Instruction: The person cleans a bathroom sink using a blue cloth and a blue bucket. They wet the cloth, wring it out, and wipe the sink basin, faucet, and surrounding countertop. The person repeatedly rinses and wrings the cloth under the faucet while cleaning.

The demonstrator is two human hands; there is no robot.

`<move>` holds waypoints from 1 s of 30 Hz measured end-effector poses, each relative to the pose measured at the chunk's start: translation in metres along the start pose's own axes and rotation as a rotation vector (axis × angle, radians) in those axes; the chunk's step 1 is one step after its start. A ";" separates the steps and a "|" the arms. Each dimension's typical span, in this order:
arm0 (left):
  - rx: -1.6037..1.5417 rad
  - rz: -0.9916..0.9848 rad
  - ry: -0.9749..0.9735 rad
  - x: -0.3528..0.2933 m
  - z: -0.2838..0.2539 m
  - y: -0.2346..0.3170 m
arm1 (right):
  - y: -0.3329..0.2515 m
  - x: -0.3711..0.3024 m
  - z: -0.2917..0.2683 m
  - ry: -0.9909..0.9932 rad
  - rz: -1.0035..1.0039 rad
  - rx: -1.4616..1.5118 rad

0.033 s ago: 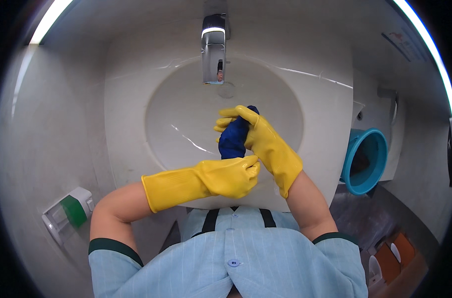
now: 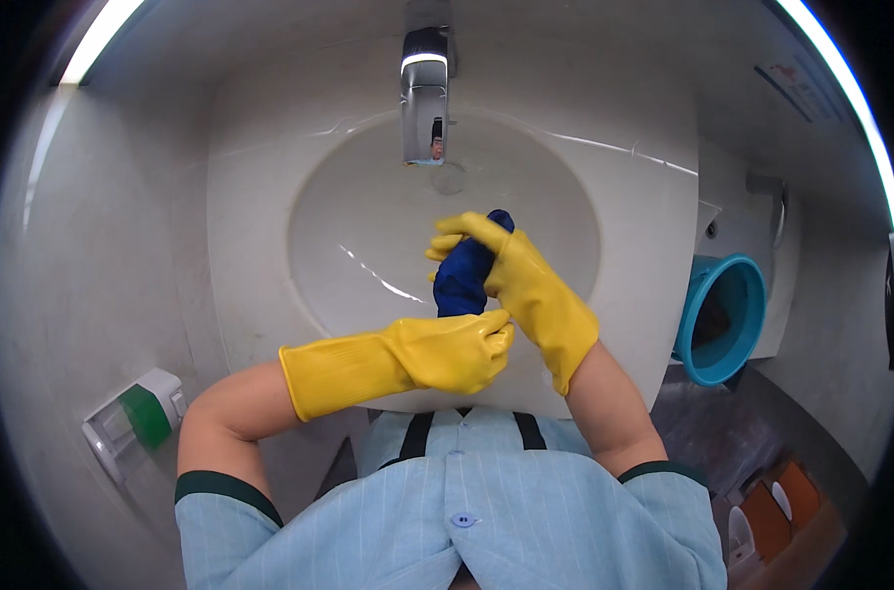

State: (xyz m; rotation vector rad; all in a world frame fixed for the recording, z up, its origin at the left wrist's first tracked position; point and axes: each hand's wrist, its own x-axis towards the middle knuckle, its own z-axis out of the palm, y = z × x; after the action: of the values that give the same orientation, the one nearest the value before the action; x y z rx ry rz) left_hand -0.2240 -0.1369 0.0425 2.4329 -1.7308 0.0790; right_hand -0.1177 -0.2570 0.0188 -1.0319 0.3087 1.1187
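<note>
Over the white oval sink basin (image 2: 339,246), I hold a bunched dark blue cloth (image 2: 462,275) between both hands, in yellow rubber gloves. My left hand (image 2: 459,352) is closed in a fist round the cloth's near end. Higher up, my right hand (image 2: 527,280) curls round the far part from the right, its fingertips showing past the cloth's left side. A little of the cloth sticks out above the right index finger. The chrome tap (image 2: 424,113) stands beyond my hands, and no water stream shows under it.
A pale counter (image 2: 255,226) surrounds the basin. To the right is a turquoise bucket (image 2: 700,344) with something dark inside, below a second tap (image 2: 779,211). A white and green wall dispenser (image 2: 144,418) is at the lower left.
The fingers of my right hand have shifted slightly on the cloth. My left hand keeps its place.
</note>
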 end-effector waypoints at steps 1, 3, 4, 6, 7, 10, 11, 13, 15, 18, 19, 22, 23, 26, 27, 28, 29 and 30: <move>-0.074 -0.021 0.036 -0.004 0.003 0.006 | -0.001 -0.005 0.005 0.008 -0.032 -0.066; -0.099 -0.052 0.119 -0.009 0.001 0.011 | -0.013 -0.016 0.016 0.091 -0.011 -0.165; -0.050 -0.064 0.165 -0.011 -0.004 0.010 | -0.014 -0.016 0.015 0.120 -0.074 -0.128; -0.022 -0.175 0.312 -0.015 -0.009 0.007 | -0.018 -0.018 0.009 0.172 -0.201 -0.052; -0.145 -0.316 0.371 -0.021 -0.013 0.008 | -0.026 -0.025 0.009 0.230 -0.236 -0.011; -0.504 -0.819 0.592 -0.039 -0.010 0.023 | -0.027 -0.039 -0.001 0.180 -0.553 -0.125; -0.896 -1.000 0.769 -0.041 0.006 0.032 | -0.021 -0.039 -0.005 0.167 -0.707 -0.286; -1.718 -1.318 1.100 -0.039 0.023 0.043 | -0.038 -0.046 -0.005 -0.011 -1.190 -0.927; -2.253 -1.404 0.998 -0.035 0.016 0.031 | -0.050 -0.055 0.013 -0.363 -1.180 -0.957; -2.481 -1.356 0.772 -0.018 -0.009 0.004 | -0.046 -0.062 0.036 -0.990 -0.887 -1.412; -2.561 -1.250 0.715 -0.018 -0.002 -0.002 | -0.046 -0.070 0.052 -1.169 -0.881 -1.589; -2.536 -1.286 0.560 -0.003 -0.003 -0.019 | -0.018 -0.082 0.060 -1.474 -0.738 -1.636; -2.495 -1.273 0.527 0.003 -0.011 -0.020 | -0.014 -0.083 0.059 -1.486 -0.776 -1.627; -2.467 -1.216 0.417 0.012 -0.015 -0.026 | -0.012 -0.084 0.048 -1.389 -1.018 -1.493; -2.539 -1.256 0.562 0.011 -0.010 -0.023 | -0.019 -0.083 0.046 -1.356 -0.986 -1.466; -2.604 -1.293 0.714 0.010 -0.008 -0.018 | -0.029 -0.082 0.045 -1.324 -0.955 -1.438; -2.660 -1.328 0.873 0.012 -0.008 -0.014 | -0.038 -0.080 0.042 -1.291 -0.925 -1.410; -2.678 -1.345 1.093 0.017 -0.020 -0.015 | -0.043 -0.076 0.029 -1.101 -1.123 -1.272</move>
State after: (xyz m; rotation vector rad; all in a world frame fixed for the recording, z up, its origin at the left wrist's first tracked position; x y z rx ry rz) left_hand -0.2028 -0.1450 0.0632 0.3118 0.7492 -0.4984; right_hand -0.1233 -0.2809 0.1079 -1.1467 -1.8521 0.5518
